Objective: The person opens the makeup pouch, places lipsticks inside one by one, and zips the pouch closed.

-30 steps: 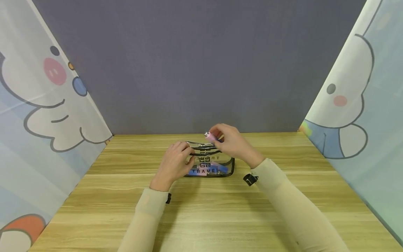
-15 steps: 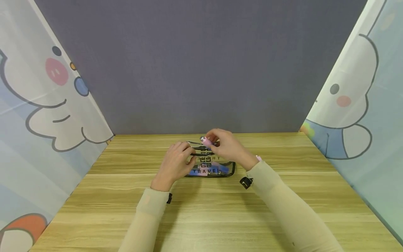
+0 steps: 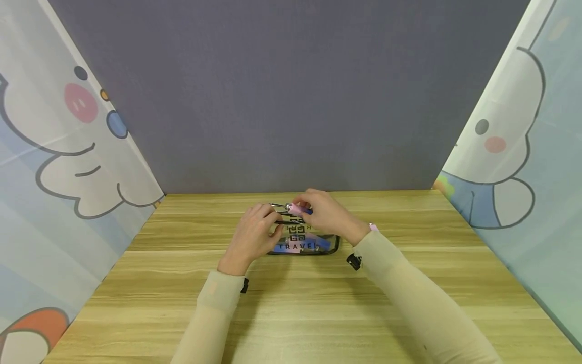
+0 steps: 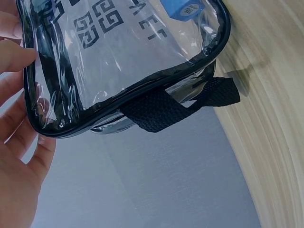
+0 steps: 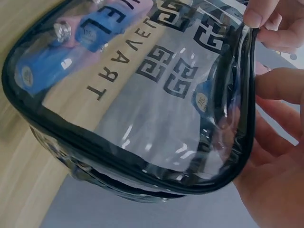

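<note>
A clear travel bag (image 3: 334, 247) with black edging and dark printing stands on the table. My left hand (image 3: 255, 231) pinches its upper rim at the left, keeping the mouth parted. Between the fingers and thumb of my right hand (image 3: 328, 216) is a pink-and-blue cylinder (image 3: 297, 209) with a shiny silver end, lying nearly level at the bag's mouth. Through the plastic in the right wrist view, its blue end (image 5: 202, 100) bears a round label. Several similar cylinders (image 5: 45, 71) lie at the bottom of the bag. My right fingertips are partly hidden.
The wooden table (image 3: 291, 313) runs back to a grey panel (image 3: 295, 101). Behind my right wrist a small pink object (image 3: 373, 227) shows in part. Black fabric straps (image 4: 159, 110) hang at the bag's side. Cartoon curtains flank the table.
My right hand has moved left and slightly down with the pink-and-blue cylinder, which has turned closer to level over the bag's mouth. My left hand keeps its grip on the rim.
</note>
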`<state>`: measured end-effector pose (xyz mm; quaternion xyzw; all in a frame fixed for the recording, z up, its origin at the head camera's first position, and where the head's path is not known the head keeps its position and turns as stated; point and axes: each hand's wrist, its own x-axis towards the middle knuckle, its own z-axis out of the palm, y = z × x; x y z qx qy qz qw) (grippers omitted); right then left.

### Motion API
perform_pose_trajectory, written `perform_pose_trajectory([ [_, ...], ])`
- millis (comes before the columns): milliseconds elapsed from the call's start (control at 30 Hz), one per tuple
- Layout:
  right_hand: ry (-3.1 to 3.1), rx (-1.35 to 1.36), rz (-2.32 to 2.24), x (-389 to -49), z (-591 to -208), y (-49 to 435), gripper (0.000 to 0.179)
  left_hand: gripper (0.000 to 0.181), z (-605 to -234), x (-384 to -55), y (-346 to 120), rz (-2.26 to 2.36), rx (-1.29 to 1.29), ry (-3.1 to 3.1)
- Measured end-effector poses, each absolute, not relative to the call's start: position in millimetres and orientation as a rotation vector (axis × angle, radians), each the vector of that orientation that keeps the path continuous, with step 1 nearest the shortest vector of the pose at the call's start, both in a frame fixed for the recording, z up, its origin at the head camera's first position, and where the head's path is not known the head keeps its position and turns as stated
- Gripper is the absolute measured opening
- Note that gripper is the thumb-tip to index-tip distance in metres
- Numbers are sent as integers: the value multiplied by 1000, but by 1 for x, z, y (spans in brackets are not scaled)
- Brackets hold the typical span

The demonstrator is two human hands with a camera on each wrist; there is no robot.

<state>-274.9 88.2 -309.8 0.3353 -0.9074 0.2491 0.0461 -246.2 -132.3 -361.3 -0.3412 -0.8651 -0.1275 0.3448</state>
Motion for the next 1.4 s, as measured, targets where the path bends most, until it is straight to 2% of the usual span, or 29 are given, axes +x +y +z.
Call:
perform_pose_trajectory([
  [300, -2824, 1086, 664, -276, -303, 88, 23, 10, -361, -245, -132, -330, -883, -2247],
  [700, -2785, 1045, 696, -271, -303, 94, 21, 9, -359, -244, -134, -320, -880, -2260],
  [1400, -2734, 936, 541, -265, -302, 141, 20, 8, -358, -242, -134, -323, -885, -2267],
])
